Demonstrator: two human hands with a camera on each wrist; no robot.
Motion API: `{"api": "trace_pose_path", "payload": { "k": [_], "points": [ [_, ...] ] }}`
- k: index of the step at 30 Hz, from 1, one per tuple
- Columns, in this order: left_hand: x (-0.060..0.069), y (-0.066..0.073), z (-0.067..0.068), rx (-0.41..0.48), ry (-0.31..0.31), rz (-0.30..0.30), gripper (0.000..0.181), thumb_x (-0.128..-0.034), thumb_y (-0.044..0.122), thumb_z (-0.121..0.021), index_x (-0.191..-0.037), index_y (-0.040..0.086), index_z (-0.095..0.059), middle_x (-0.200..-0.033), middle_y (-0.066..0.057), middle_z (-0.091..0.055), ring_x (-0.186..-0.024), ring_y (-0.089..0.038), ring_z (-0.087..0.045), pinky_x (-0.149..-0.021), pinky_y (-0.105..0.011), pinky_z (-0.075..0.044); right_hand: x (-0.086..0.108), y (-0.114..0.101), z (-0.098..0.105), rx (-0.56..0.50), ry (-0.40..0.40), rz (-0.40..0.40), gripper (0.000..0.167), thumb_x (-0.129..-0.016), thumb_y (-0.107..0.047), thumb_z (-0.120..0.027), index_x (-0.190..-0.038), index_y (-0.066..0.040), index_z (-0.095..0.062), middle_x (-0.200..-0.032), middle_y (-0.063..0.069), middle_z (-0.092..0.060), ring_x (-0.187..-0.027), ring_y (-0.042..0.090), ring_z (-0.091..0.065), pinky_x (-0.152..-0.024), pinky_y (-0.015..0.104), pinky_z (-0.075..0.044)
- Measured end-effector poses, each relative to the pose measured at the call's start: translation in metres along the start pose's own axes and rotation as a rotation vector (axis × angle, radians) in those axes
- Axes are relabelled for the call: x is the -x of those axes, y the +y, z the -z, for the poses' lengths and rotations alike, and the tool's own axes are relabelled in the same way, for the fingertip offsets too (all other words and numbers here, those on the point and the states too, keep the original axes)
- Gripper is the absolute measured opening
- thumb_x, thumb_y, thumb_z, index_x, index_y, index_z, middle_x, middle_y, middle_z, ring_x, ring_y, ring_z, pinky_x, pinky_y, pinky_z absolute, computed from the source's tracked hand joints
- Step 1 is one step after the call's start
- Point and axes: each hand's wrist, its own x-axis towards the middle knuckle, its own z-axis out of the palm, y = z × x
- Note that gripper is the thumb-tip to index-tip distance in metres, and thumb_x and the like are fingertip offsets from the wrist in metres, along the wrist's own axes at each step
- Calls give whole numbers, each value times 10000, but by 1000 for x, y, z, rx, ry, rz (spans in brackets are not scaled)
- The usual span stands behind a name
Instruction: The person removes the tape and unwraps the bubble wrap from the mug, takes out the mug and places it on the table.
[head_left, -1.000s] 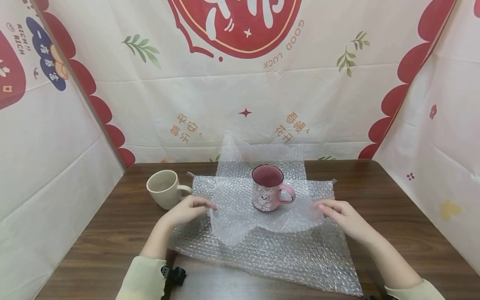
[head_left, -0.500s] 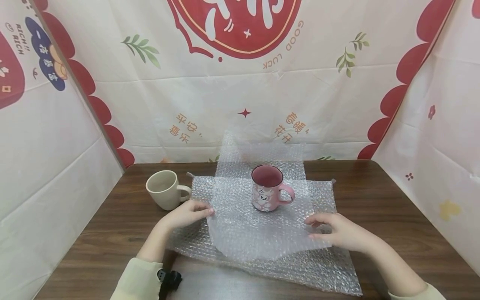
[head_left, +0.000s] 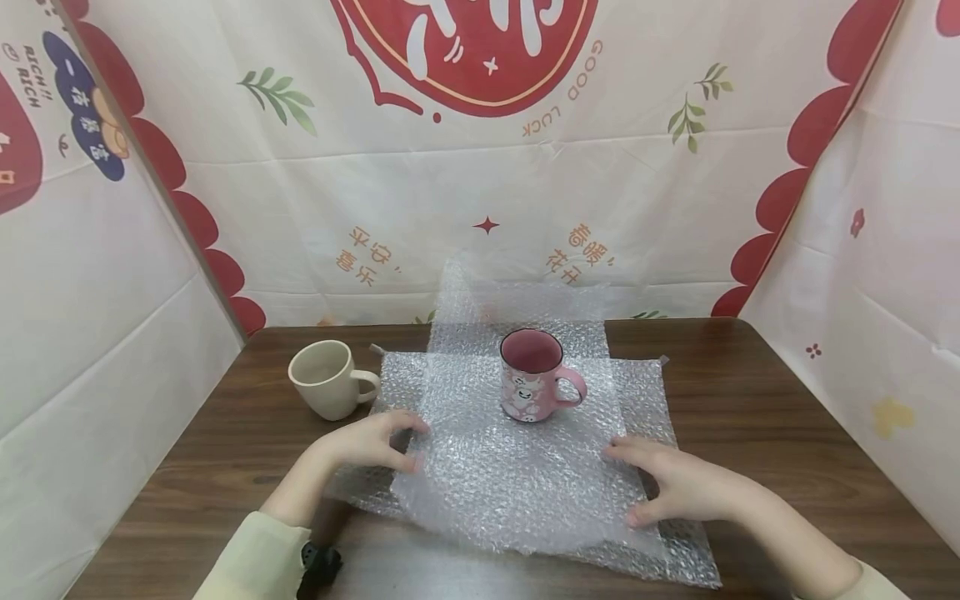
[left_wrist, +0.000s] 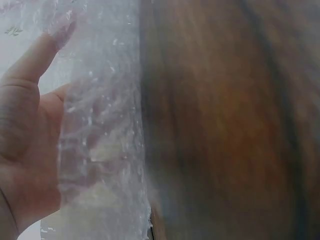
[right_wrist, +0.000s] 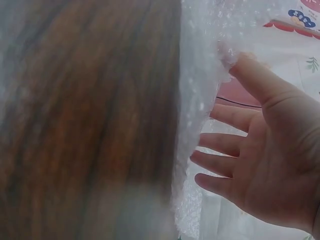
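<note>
A pink mug (head_left: 517, 393) with a cartoon print stands upright on an upper sheet of bubble wrap (head_left: 510, 471), handle to the right. That sheet lies crosswise over a second bubble wrap sheet (head_left: 647, 392). My left hand (head_left: 367, 440) is at the upper sheet's left edge, thumb and fingers apart. In the left wrist view the wrap (left_wrist: 107, 135) covers part of this hand. My right hand (head_left: 686, 483) is at the right edge with its fingers spread. In the right wrist view its thumb tip touches the wrap (right_wrist: 197, 65).
A beige mug (head_left: 324, 388) stands on the wooden table (head_left: 210, 467) left of the wrap. The upper sheet's far end leans up against the printed backdrop cloth (head_left: 420, 192). Cloth walls enclose both sides.
The near end of the upper bubble wrap sheet has come down and lies flatter, closer to me. Both hands have moved nearer and their fingers have spread. The mugs have stayed put.
</note>
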Motion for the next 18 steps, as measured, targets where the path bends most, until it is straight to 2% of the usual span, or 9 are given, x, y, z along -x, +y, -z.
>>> {"api": "trace_pose_path", "payload": {
  "k": [2, 5, 9, 13, 18],
  "points": [
    [2, 0, -1, 9, -18, 25, 660, -790, 374, -770, -1333, 85, -532, -1457, -176, -369, -1366, -391, -266, -1055, -561, -282, -1, 0, 0, -7, -9, -12, 883, -739, -565, -730, -1381, -18, -468, -1414, 239, -418, -1296, 475, -342, -980, 653, -291],
    [4, -1, -2, 5, -47, 34, 720, -773, 380, -779, -1379, 121, -490, -1499, -174, -287, -1365, -407, -255, -1038, -590, -287, -2, 0, 0, -11, -15, -28, 939, -726, -571, -735, -1402, 4, -429, -1427, 206, -422, -1310, 432, -350, -1000, 621, -293],
    [4, -3, -4, -14, -74, 12, 785, -764, 383, -786, -1421, 129, -440, -1526, -150, -234, -1356, -413, -263, -1018, -620, -289, -2, 1, 0, -18, -29, -36, 958, -722, -556, -748, -1411, 18, -410, -1442, 229, -392, -1320, 449, -324, -1003, 629, -278],
    [5, -3, -5, -38, -90, -3, 847, -772, 389, -786, -1461, 103, -385, -1568, -154, -139, -1388, -434, -164, -1030, -667, -206, -1, 2, -1, -36, -58, -64, 941, -727, -522, -762, -1426, -3, -405, -1477, 257, -320, -1337, 482, -265, -1006, 657, -249],
    [6, -1, -7, -53, -91, -2, 879, -768, 377, -790, -1475, 84, -357, -1578, -172, -77, -1395, -446, -123, -1022, -695, -168, -3, 3, -3, -46, -79, -92, 937, -725, -506, -769, -1442, -29, -399, -1505, 249, -271, -1343, 496, -236, -994, 681, -243]
  ]
}}
